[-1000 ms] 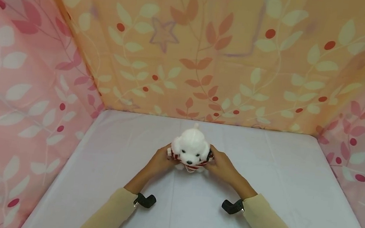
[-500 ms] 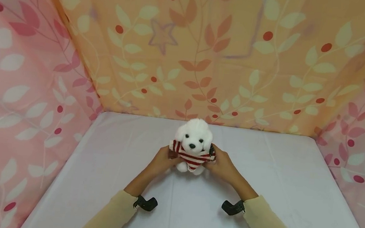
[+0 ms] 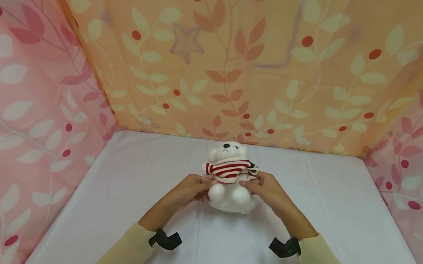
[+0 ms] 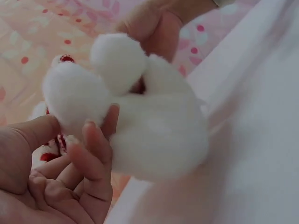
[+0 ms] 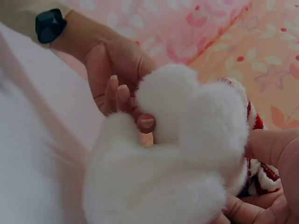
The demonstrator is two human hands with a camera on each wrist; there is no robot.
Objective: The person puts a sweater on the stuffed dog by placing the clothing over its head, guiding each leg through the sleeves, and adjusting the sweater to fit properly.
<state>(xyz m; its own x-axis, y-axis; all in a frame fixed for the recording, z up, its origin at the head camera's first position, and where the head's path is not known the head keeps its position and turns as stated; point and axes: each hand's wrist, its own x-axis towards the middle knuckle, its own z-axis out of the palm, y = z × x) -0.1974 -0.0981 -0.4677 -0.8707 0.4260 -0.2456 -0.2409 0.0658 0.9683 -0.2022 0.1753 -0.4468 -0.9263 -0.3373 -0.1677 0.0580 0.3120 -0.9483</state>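
Observation:
A white plush dog (image 3: 228, 196) in a red-and-white striped sweater (image 3: 228, 170) is tipped back, its nose up and its rounded feet and underside facing me. My left hand (image 3: 192, 188) pinches its left-hand side by a foot; in the left wrist view that thumb (image 4: 37, 130) lies against the plush and the fingers curl beside the foot. On the other side my right hand (image 3: 267, 189) grips the body, thumb over the front near the sweater hem. The right wrist view shows the fluffy underside (image 5: 154, 186) between both hands; some fingertips are hidden behind the plush.
A white-covered table (image 3: 147, 155) lies under the arms. Leaf-patterned cloth hangs behind it as an orange back curtain (image 3: 226, 64), with pink cloth (image 3: 33, 130) at the sides. Each wrist wears a black camera mount (image 3: 165, 240).
The plush dog has tilted from face-down-forward, to upright, to leaning back with feet toward me. Both hands have shifted their grip lower on it, and the right forearm has moved slightly right.

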